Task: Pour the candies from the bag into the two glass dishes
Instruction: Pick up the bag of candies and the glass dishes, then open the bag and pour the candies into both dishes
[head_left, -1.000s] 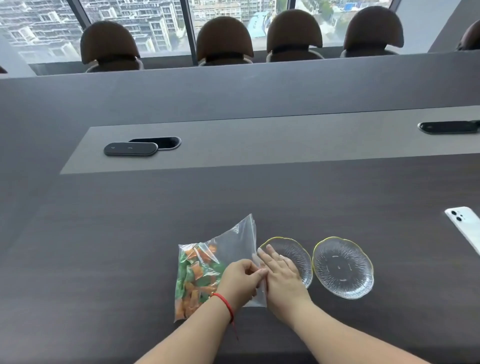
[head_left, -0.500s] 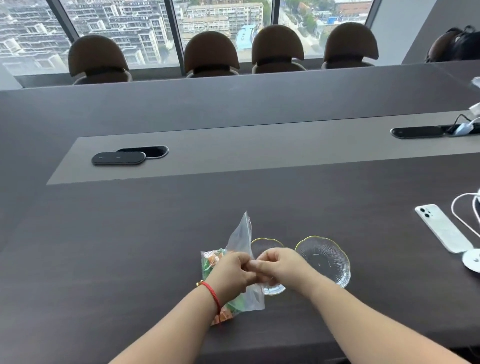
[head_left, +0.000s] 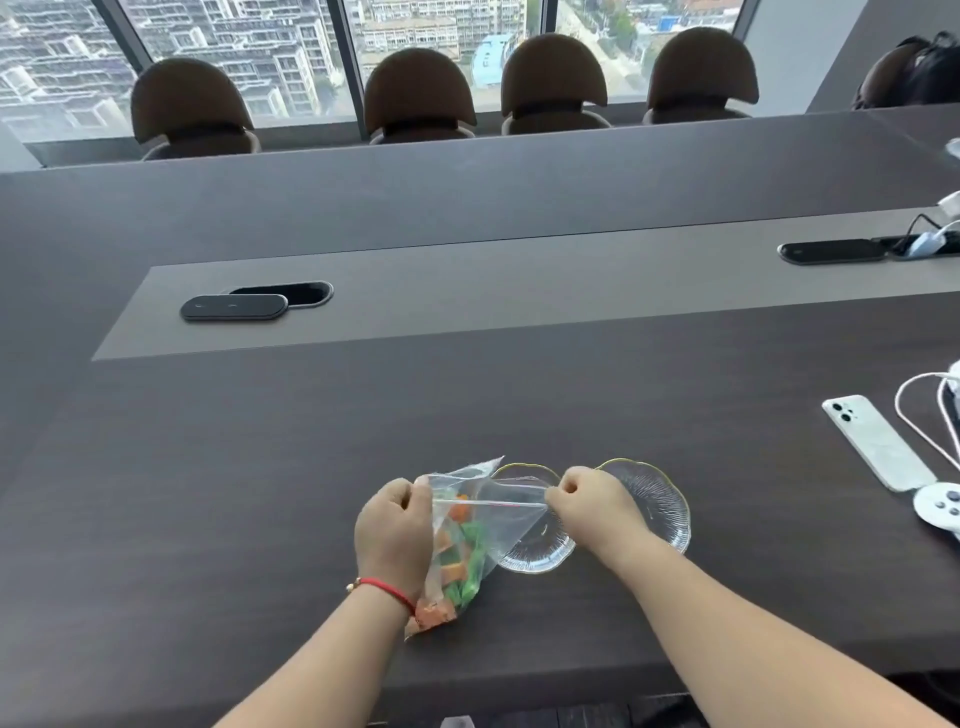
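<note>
Stretching taut between the two fists, the mouth of the clear bag (head_left: 470, 525) is being pulled apart: the left hand (head_left: 393, 538) is closed tight on the strip at the 9 o'clock side and the right hand (head_left: 589, 506) is pinched shut on the opposite end at 3 o'clock. The orange and green candies (head_left: 457, 556) are gathered in the lower part of the bag, which slants down toward 7 o'clock with its bottom corner on the dark table (head_left: 260, 493). Both glass dishes appear empty; the nearer dish (head_left: 540, 553) lies partly under the bag and the right hand, and the second dish (head_left: 657, 501) sits just beside it at 3 o'clock, partly covered by the right wrist. The seal is probably best parted with an even, level pull, so that the plastic is not jerked and nothing is spilled early; whether the mouth is fully open cannot be told. Once opened, the mouth would need to be tipped over the nearer dish first. Ample bare table is offered at 12 and 9 o'clock, while a white phone (head_left: 878, 441), a cable (head_left: 917, 421) and a small white controller (head_left: 940, 506) lie well apart at 3 o'clock. The near table edge at 6 o'clock lies close below the bag's bottom corner.
</note>
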